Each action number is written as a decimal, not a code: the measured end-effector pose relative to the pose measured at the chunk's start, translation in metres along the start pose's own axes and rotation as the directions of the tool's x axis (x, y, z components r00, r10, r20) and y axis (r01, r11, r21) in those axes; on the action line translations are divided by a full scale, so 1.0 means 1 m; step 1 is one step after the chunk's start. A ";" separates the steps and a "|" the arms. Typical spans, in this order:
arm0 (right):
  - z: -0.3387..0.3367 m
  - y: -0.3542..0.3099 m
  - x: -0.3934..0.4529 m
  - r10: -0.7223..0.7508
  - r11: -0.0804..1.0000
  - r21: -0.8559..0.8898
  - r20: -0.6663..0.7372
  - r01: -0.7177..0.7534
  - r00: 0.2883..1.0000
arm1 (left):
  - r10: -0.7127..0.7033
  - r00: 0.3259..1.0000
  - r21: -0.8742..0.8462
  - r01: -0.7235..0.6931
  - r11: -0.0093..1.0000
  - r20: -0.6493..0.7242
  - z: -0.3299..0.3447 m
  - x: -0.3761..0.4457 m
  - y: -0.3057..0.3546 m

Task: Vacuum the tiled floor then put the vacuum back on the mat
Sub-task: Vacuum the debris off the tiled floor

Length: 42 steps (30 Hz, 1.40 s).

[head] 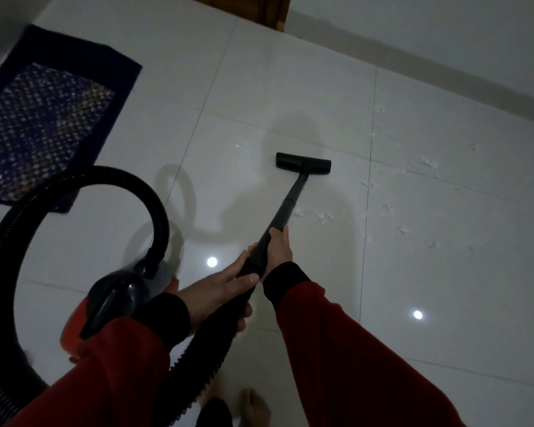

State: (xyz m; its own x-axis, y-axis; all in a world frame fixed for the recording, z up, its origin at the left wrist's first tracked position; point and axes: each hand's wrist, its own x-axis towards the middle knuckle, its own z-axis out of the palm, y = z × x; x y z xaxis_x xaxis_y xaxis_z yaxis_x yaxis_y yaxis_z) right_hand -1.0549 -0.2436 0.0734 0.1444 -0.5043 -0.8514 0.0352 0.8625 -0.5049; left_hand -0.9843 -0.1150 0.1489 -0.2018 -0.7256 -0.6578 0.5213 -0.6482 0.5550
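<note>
Our left hand [225, 288] and right hand [278, 248] both grip the black vacuum wand [285, 208], its floor head [303, 163] flat on the white tiles [444, 272]; we should sweep right through the scattered scraps [326, 217], mat [43, 124] far left.

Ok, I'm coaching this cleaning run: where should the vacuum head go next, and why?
Probably sweep the floor head to the right. White scraps lie scattered on the tiles to its right, beside the wand, while the floor just ahead of the head looks almost clean. Both the left hand and right hand already grip the wand, so no regrasp seems needed.
</note>
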 end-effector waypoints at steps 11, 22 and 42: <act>-0.040 0.030 -0.038 0.039 0.999 0.033 0.018 -0.040 0.999 | -0.061 0.996 0.046 0.064 0.997 -0.062 0.031 -0.027 -0.043; -0.056 0.084 -0.081 0.036 0.999 0.028 -0.009 -0.035 0.999 | -0.081 0.996 0.064 0.084 0.994 -0.046 0.037 -0.078 -0.085; -0.060 0.192 -0.136 0.004 0.996 0.094 -0.082 0.004 0.997 | -0.111 0.994 0.159 0.110 0.981 -0.001 0.003 -0.152 -0.166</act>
State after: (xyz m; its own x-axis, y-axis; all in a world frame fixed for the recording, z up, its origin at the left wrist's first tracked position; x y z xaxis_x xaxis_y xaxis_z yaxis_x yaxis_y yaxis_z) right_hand -1.1271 -0.0119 0.0839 0.0634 -0.5024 -0.8623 0.1289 0.8609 -0.4922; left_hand -1.0429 0.1018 0.1585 -0.2576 -0.6491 -0.7157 0.3579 -0.7522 0.5533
